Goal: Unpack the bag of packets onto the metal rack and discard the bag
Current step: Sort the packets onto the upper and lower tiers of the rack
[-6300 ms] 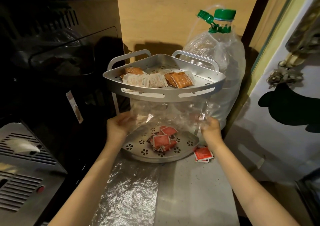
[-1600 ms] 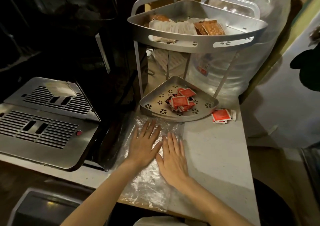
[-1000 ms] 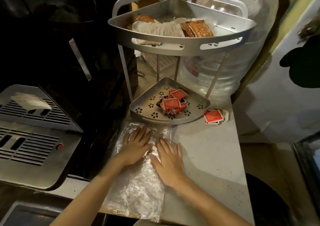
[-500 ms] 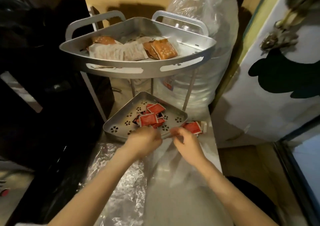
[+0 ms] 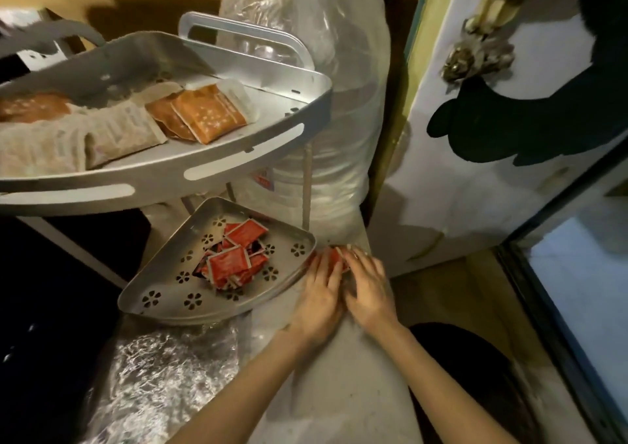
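Head view: left hand (image 5: pixel 319 294) and right hand (image 5: pixel 368 287) lie with fingers extended over flat red packets (image 5: pixel 339 256) on the speckled desk (image 5: pixel 343 386). Both touch these beside the perforated metal rack (image 5: pixel 163 294); a crinkled clear bag (image 5: pixel 159 375) lies nearby.

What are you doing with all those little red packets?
A person is tidying small packets onto a two-level metal rack. Both hands, the left hand and the right hand, are reaching onto a few stray red packets lying on the counter just beside the lower tray. A pile of red packets already sits in that tray, and brown and orange packets fill the upper one. The emptied clear plastic bag lies crumpled on the counter, not yet thrown away.
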`<move>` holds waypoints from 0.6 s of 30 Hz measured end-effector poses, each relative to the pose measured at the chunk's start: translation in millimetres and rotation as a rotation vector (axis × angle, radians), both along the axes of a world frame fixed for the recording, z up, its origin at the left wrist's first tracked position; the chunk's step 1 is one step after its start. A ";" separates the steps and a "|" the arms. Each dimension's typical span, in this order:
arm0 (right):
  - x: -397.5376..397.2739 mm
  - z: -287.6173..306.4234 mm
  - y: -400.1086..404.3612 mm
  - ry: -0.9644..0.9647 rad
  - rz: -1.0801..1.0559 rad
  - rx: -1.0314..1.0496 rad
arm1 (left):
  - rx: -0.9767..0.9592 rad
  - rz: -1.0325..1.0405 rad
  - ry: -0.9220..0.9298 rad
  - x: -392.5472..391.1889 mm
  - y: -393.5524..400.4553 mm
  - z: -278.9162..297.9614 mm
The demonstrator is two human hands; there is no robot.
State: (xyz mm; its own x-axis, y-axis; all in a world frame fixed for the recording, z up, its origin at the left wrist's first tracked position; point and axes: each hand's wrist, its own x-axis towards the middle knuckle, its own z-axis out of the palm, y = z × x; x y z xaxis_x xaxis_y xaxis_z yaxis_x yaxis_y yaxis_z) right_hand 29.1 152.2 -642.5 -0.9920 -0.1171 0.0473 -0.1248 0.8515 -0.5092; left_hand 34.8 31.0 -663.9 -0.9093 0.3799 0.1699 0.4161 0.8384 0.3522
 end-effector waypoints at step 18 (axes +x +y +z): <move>-3.3 -6.0 7.4 0.169 0.124 0.246 | 0.147 0.094 0.002 -0.5 -4.5 4.7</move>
